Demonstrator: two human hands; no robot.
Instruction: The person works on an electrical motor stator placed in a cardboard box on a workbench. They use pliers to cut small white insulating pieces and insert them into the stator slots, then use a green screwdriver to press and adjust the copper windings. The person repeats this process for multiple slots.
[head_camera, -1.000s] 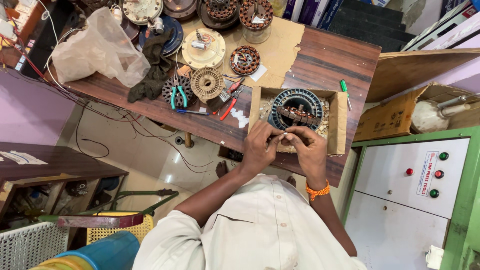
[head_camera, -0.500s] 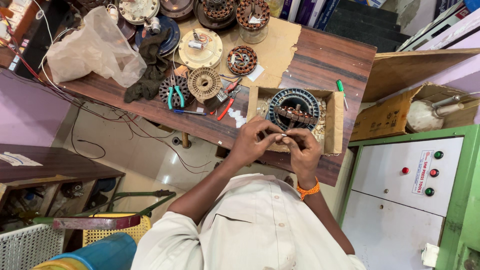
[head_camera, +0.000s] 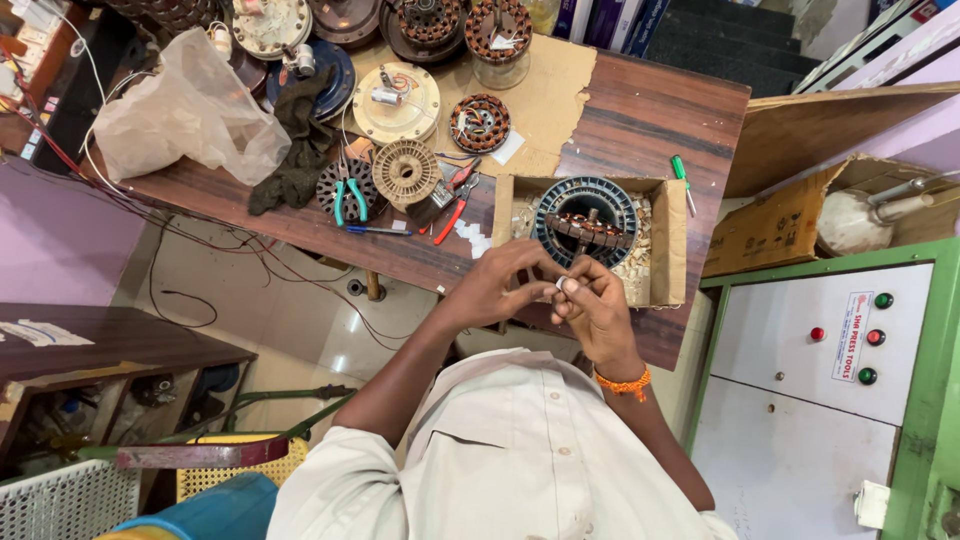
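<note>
While both hands are held together at the near edge of a wooden workbench (head_camera: 640, 110), a small white piece (head_camera: 566, 285) is pinched between the fingertips of the left hand (head_camera: 497, 287) and the right hand (head_camera: 597, 308). What the piece is cannot be told at this size. An orange band (head_camera: 622, 382) is worn on the right wrist, and a pale collared shirt (head_camera: 510, 455) is seen below the arms.

Just beyond the hands, an open cardboard box (head_camera: 668, 240) is set on the bench, and a round motor stator (head_camera: 585, 220) with copper windings is seated inside it among pale paper scraps. A green-handled screwdriver (head_camera: 682, 177) is laid beside the box's far corner.

Further left on the bench, teal-handled pliers (head_camera: 349, 199) are rested on a dark stator core, red-handled pliers (head_camera: 455, 208) lie close by, and a cream-coloured ribbed disc (head_camera: 405, 170) is placed between them. A dark rag (head_camera: 295, 150) and a crumpled clear plastic bag (head_camera: 190, 110) are piled at the left end, with more wound stators and round motor covers lined along the back. A green-framed cabinet (head_camera: 830, 390) with coloured buttons is stood at the right of the bench.
</note>
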